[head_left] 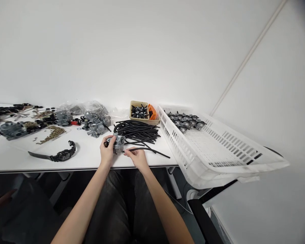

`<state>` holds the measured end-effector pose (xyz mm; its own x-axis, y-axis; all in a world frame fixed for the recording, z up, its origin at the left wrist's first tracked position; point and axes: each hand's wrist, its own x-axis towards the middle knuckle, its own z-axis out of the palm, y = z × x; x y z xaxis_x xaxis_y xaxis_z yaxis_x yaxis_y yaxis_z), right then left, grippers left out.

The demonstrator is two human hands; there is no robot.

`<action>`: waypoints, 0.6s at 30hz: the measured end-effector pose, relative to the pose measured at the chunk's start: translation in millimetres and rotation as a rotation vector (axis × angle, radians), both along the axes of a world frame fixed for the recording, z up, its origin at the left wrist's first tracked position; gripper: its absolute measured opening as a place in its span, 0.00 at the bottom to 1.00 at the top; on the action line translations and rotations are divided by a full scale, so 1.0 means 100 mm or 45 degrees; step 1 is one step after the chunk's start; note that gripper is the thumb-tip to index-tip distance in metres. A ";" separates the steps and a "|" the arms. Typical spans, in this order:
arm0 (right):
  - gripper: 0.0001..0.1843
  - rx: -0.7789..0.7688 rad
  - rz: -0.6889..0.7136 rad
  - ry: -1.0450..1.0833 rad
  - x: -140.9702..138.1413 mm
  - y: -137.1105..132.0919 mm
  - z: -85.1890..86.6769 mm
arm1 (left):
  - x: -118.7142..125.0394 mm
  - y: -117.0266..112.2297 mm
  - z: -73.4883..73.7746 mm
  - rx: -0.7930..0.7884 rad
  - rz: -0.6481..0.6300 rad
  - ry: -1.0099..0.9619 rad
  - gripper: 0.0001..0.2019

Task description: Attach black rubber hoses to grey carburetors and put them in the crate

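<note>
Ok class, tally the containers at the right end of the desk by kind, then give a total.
White slotted plastic basket: 1
Tan box: 1
Orange slotted container: 1
Total: 3

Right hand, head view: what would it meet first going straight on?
Most likely the grey carburetor held in the left hand, just past the right hand, whose fingers pinch a black hose; depth is hard to judge.
</note>
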<state>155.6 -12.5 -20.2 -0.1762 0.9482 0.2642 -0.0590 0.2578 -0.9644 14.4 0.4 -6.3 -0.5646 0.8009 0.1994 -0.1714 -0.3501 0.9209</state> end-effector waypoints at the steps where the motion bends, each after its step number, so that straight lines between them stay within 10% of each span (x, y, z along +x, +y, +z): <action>1: 0.16 -0.002 0.004 -0.006 0.00 0.00 0.00 | 0.00 0.00 0.01 -0.002 0.001 -0.001 0.14; 11: 0.14 -0.043 0.045 0.091 0.02 0.02 0.00 | -0.01 0.01 0.01 0.004 -0.108 -0.136 0.18; 18: 0.15 -0.076 -0.332 0.290 -0.04 0.02 0.04 | 0.02 -0.01 0.03 -0.010 -0.262 -0.281 0.22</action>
<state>151.9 -10.1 -15.9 0.1308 0.9685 0.2119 -0.2137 0.2363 -0.9479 15.9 -0.4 -3.7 -0.4192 0.9040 0.0833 -0.4341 -0.2802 0.8562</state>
